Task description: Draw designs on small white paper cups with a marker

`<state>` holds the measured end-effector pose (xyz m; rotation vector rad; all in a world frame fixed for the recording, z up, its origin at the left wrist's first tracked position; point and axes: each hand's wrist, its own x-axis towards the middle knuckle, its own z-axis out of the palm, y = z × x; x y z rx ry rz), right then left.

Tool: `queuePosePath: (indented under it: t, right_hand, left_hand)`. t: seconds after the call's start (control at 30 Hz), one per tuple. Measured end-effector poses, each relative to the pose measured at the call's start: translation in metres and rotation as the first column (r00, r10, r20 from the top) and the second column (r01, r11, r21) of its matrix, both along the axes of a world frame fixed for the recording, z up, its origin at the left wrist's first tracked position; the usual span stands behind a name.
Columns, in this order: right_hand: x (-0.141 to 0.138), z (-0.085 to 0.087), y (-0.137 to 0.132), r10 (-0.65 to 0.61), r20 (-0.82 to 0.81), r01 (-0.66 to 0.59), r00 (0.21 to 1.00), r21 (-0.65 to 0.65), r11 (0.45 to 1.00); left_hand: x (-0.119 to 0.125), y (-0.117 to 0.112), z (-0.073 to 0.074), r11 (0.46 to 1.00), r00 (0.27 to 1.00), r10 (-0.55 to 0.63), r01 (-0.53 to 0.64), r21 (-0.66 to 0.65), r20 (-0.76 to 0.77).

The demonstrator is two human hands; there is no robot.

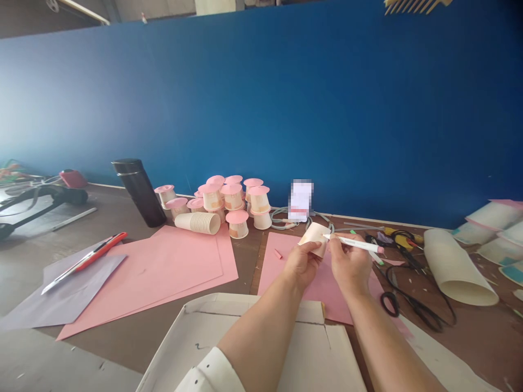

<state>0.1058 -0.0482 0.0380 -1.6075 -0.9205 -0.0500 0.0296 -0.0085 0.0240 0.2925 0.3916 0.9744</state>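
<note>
My left hand (303,267) is closed around a small paper cup (314,235), held tilted above a pink sheet (281,247). In my right hand (350,262) is a white marker pen (355,242) with a pink end. Its tip is at the side of the cup; whether it touches I cannot tell. A small pink piece, perhaps a pen cap (278,253), lies on the sheet left of my hands. Below my forearms is a pale cardboard sheet (212,337) with dark lines.
Several cups with pink paper discs (237,223) stand by the blue wall, near a stack of nested cups (198,223) and a black flask (139,190). A utility knife (85,261) lies left on grey paper. Scissors (412,313) and a large paper roll (457,267) are right.
</note>
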Motion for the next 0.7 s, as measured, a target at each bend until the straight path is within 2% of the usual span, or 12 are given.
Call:
queuePosePath:
  t: [0.4, 0.7]
  right_hand:
    - [0.0019, -0.0007, 0.0008, -0.008, 0.015, 0.008, 1.0, 0.022, 1.0]
    - [0.0019, -0.0008, 0.0003, -0.013, 0.019, 0.013, 1.0, 0.016, 1.0]
  left_hand:
    - [0.0, 0.0021, -0.0036, 1.0, 0.999, -0.018, 0.018, 0.007, 0.028]
    - [-0.0003, 0.0022, -0.0036, 0.998, 0.999, -0.02, 0.023, -0.056, 0.048]
